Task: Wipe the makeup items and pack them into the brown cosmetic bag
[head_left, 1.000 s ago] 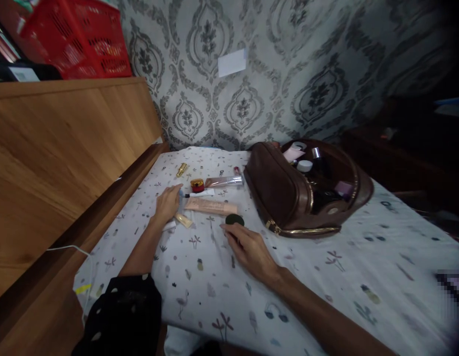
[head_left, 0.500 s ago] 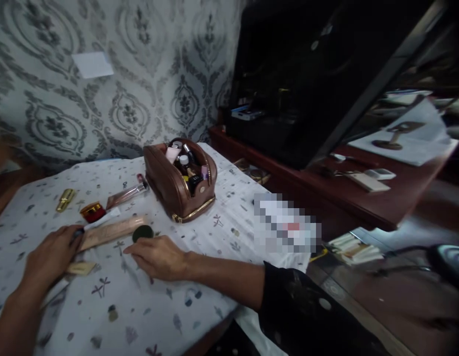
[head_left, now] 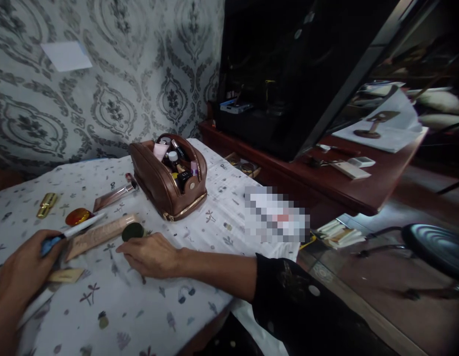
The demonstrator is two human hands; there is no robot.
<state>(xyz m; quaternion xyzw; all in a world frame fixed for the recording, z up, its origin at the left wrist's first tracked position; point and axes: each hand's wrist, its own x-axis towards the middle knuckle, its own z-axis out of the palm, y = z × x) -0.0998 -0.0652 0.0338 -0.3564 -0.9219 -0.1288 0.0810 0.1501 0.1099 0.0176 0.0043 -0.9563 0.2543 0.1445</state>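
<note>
My left hand (head_left: 27, 264) is closed at the left of the table. Between its thumb and fingers is a slim white stick (head_left: 83, 226) with a blue part at the grip; its exact kind is unclear. My right hand (head_left: 151, 255) rests curled, its fingers bent under, and what they hold, if anything, is hidden. Just beyond it lies a dark green round disc (head_left: 133, 232). A beige cosmetic tube (head_left: 101, 236) lies between the hands. Under my left hand a flat cream-coloured piece (head_left: 66, 275) sticks out. An amber-red jar (head_left: 78, 216) stands past the white stick.
An open brown makeup bag (head_left: 166, 183) full of cosmetics stands on the patterned tablecloth (head_left: 177, 296). A gold tube (head_left: 47, 204) and a pinkish tube (head_left: 114, 195) lie left of it. Right are a red-brown cabinet (head_left: 288, 183) with a large black screen (head_left: 273, 74), and a stool (head_left: 433, 252).
The view has turned slightly right, so things sit further left. My left hand shows the white stick and blue part more plainly now. My right hand has hardly moved beside the green disc.
</note>
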